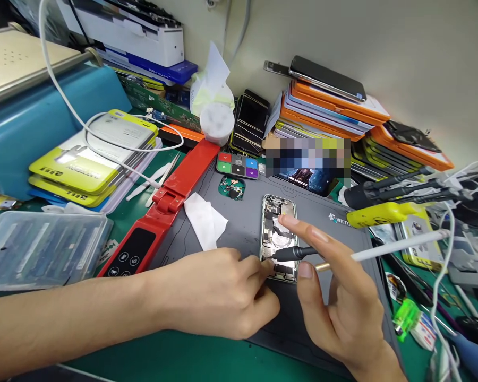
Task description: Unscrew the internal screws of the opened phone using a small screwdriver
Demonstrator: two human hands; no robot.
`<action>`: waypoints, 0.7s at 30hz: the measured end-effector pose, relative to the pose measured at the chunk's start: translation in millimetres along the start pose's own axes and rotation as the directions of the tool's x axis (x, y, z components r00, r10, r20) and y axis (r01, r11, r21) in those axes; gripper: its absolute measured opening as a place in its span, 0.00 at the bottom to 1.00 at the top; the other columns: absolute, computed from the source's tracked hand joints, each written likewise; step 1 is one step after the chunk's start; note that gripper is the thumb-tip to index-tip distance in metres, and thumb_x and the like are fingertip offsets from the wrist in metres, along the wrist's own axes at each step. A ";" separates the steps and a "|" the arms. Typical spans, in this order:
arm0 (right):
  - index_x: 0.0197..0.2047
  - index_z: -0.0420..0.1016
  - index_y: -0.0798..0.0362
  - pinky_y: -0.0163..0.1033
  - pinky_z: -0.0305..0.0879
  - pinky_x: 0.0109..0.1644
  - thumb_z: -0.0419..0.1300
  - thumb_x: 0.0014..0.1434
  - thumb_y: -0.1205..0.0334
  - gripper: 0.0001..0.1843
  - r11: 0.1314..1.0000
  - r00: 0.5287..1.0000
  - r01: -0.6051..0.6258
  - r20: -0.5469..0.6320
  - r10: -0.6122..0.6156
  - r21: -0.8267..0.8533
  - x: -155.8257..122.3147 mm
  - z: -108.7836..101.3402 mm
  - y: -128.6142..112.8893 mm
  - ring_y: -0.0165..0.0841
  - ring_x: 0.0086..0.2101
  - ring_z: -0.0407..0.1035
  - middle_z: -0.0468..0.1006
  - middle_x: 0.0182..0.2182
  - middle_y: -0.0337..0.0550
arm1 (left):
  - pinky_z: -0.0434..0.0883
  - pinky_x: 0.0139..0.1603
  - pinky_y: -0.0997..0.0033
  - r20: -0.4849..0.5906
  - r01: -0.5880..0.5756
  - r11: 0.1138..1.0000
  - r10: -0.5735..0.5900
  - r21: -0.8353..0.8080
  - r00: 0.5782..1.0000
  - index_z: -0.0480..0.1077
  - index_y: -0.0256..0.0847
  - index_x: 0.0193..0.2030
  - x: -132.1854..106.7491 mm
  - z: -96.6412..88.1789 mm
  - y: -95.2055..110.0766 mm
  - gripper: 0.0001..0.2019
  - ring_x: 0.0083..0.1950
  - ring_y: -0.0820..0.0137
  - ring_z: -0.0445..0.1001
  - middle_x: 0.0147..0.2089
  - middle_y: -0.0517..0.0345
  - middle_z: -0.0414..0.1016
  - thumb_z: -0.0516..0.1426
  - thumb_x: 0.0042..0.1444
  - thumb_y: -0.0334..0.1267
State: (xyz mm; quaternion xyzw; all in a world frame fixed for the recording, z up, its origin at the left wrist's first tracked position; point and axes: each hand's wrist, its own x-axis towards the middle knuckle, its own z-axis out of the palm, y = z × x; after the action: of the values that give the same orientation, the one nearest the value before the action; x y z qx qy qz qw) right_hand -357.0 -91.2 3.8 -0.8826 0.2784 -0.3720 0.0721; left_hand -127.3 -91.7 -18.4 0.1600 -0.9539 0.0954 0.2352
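Note:
An opened phone (pixel 279 239) lies on the dark grey mat, its inner parts and a round silvery coil exposed. My left hand (pixel 227 297) is closed, its fingertips pinched at the phone's lower left edge; what they grip is hidden. Over the phone's right side, my right hand (pixel 338 297) points its index finger onto the upper inner parts, with the thumb apart. A black pen-like tool (pixel 297 253) passes behind that finger, its narrow end beside my left fingertips. Behind the right hand's fingers runs a white rod (pixel 402 245) with a gold-coloured end and a cable.
Left of the phone are a white wipe (pixel 206 220), a red folding device (pixel 163 212) and a clear parts box (pixel 43 249). Behind stand a small colored-square case (pixel 237 165) and stacked boxes (pixel 330 111). Tool handles (pixel 402 185) and a green lighter (pixel 406 318) lie right.

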 end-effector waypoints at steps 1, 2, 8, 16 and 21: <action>0.81 0.55 0.58 0.52 0.64 0.74 0.54 0.63 0.87 0.45 1.000 1.000 0.000 -0.001 0.000 -0.003 -0.2 0.3 0.1 0.43 0.69 0.65 0.67 0.71 0.54 | 0.70 0.24 0.62 0.013 0.010 1.000 -0.009 -0.008 1.000 0.70 0.36 0.39 -0.2 0.0 0.2 0.04 0.35 0.64 0.73 0.53 0.41 0.82 0.58 0.68 0.30; 0.81 0.55 0.58 0.52 0.64 0.73 0.54 0.63 0.87 0.45 1.000 1.000 -0.001 -0.001 0.001 -0.004 -0.4 0.4 0.1 0.42 0.69 0.66 0.67 0.71 0.54 | 0.72 0.25 0.62 0.027 0.018 1.000 -0.017 -0.019 0.999 0.71 0.36 0.40 -0.3 0.1 0.4 0.04 0.35 0.64 0.73 0.54 0.42 0.81 0.58 0.69 0.30; 0.81 0.55 0.59 0.53 0.65 0.72 0.55 0.63 0.87 0.45 1.000 1.000 0.012 0.006 -0.012 -0.005 -0.3 0.0 0.0 0.43 0.69 0.65 0.68 0.70 0.55 | 0.72 0.25 0.60 0.055 0.035 0.999 -0.034 -0.036 0.998 0.70 0.37 0.41 -0.1 -0.2 -0.7 0.04 0.36 0.63 0.72 0.51 0.44 0.81 0.56 0.70 0.29; 0.77 0.59 0.61 0.47 0.67 0.72 0.55 0.63 0.87 0.41 0.998 1.000 -0.018 0.010 0.018 -0.054 0.3 1.0 -2.8 0.39 0.68 0.67 0.71 0.68 0.54 | 0.70 0.25 0.61 0.026 0.035 0.999 -0.034 -0.028 0.999 0.68 0.38 0.39 0.9 0.1 0.0 0.05 0.36 0.63 0.71 0.43 0.47 0.79 0.58 0.69 0.30; 0.75 0.61 0.63 0.46 0.67 0.72 0.57 0.62 0.86 0.39 0.997 1.000 0.005 0.010 -0.004 -0.082 0.5 0.4 -2.5 0.40 0.68 0.68 0.71 0.67 0.56 | 0.70 0.25 0.62 0.021 0.017 1.000 -0.017 -0.003 1.000 0.68 0.38 0.39 0.0 0.3 1.3 0.05 0.36 0.63 0.72 0.45 0.44 0.80 0.58 0.68 0.31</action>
State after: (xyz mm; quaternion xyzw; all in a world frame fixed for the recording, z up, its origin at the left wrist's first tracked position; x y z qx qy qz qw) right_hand -355.3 -89.4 4.6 -0.8873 0.2910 -0.3559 0.0362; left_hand -127.8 -90.6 -18.8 0.1687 -0.9551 0.0902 0.2263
